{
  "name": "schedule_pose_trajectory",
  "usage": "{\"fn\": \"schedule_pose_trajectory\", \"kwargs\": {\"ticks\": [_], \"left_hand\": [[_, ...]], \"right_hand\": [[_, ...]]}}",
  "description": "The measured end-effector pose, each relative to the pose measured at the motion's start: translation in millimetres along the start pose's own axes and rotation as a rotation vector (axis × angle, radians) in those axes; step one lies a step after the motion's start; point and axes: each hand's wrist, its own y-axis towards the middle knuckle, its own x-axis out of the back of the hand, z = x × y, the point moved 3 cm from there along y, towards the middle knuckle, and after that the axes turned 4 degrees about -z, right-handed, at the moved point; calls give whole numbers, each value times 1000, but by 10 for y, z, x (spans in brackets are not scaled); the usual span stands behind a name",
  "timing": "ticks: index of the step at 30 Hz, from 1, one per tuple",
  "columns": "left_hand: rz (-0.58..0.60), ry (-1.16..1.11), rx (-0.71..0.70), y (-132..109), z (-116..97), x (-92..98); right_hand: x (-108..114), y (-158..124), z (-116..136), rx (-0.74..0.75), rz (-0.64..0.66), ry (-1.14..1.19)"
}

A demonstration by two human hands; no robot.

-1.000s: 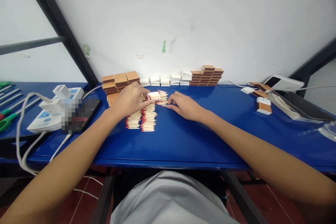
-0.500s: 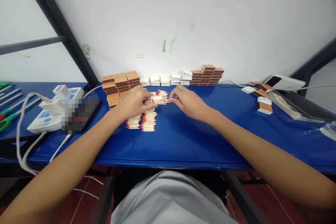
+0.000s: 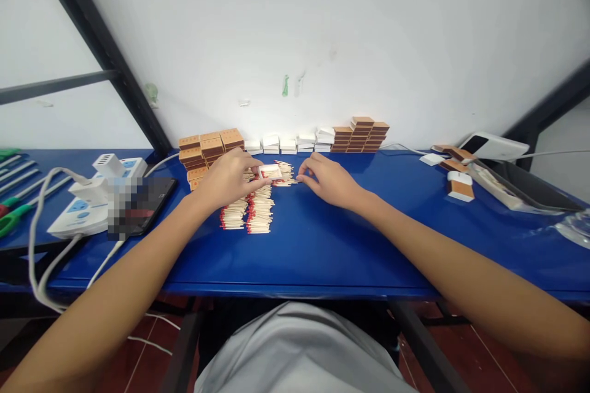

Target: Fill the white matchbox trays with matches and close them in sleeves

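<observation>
My left hand (image 3: 233, 178) pinches a small white matchbox tray (image 3: 275, 175) between thumb and fingers, its open side facing up toward me. A few red-headed matches show in the tray, though how many I cannot tell. Behind and to the right of it lies a loose pile of matches (image 3: 286, 168). At that pile's right edge is my right hand (image 3: 329, 179), with its fingers curled and thumb and forefinger close together; anything between them is too small to make out. Two rows of matches (image 3: 260, 212) lie on the blue table (image 3: 318, 245) nearer to me.
Stacked brown matchboxes (image 3: 214, 146) stand behind my left hand. White trays (image 3: 289, 146) and more brown matchboxes (image 3: 361, 135) line the wall. A power strip (image 3: 78, 215) and phone (image 3: 152, 202) lie left; loose box pieces (image 3: 460, 187) and a white device (image 3: 493, 146) lie right.
The tray in my left hand has shifted slightly and turned, showing more of its inside. My right hand stays beside the loose matches. The view has moved a little.
</observation>
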Motion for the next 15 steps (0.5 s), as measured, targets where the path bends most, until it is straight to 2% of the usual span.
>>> {"fn": "schedule_pose_trajectory", "kwargs": {"ticks": [3, 7, 15], "left_hand": [[-14, 20, 6, 1, 28, 22], [12, 37, 10, -4, 32, -15], [26, 42, 4, -3, 29, -14]], "right_hand": [[-114, 10, -84, -14, 78, 8], [-187, 35, -78, -38, 122, 8], [-38, -57, -82, -22, 217, 3]]}}
